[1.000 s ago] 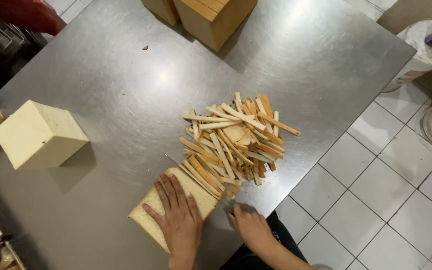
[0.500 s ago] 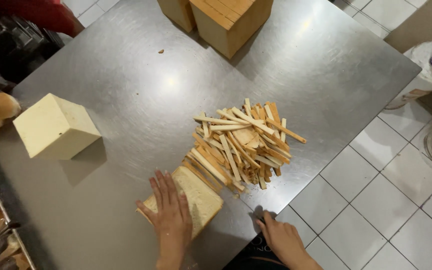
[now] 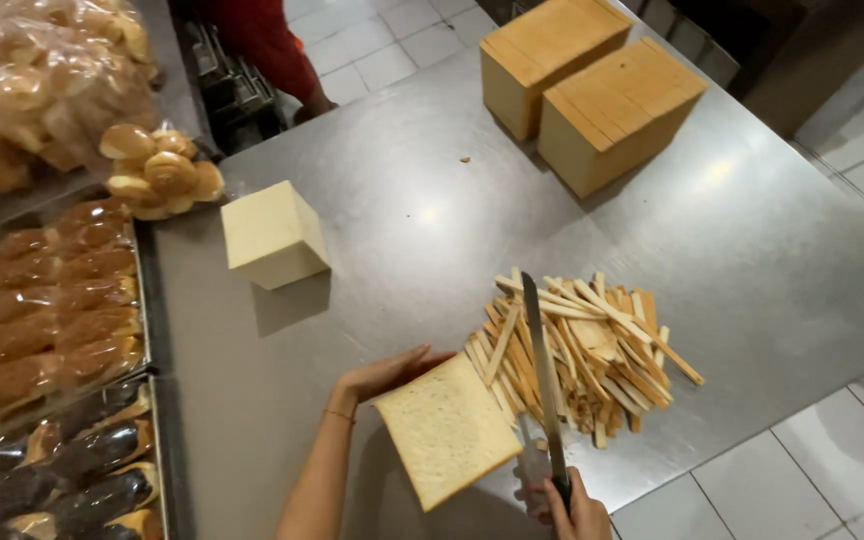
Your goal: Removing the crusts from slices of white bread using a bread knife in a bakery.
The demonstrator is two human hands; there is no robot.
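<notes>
My left hand [image 3: 384,374] holds a stack of crustless white bread slices [image 3: 447,430] tilted up on its edge at the near side of the steel table [image 3: 432,200]. My right hand [image 3: 574,505] grips the handle of a long knife [image 3: 542,370]; the blade points away from me, lying just right of the slices and over a pile of cut crust strips [image 3: 592,350]. A trimmed white bread block [image 3: 274,235] stands to the left on the table.
Two uncut brown loaves [image 3: 592,85] stand at the far end of the table. Bagged buns [image 3: 157,170] and racks of rolls [image 3: 47,330] fill the left side. A person in red [image 3: 267,45] stands beyond the table. White tiled floor lies to the right.
My left hand has lifted the slices from lying flat to standing on edge. My right hand came up with the knife, its blade now over the crust pile. The view has shifted left.
</notes>
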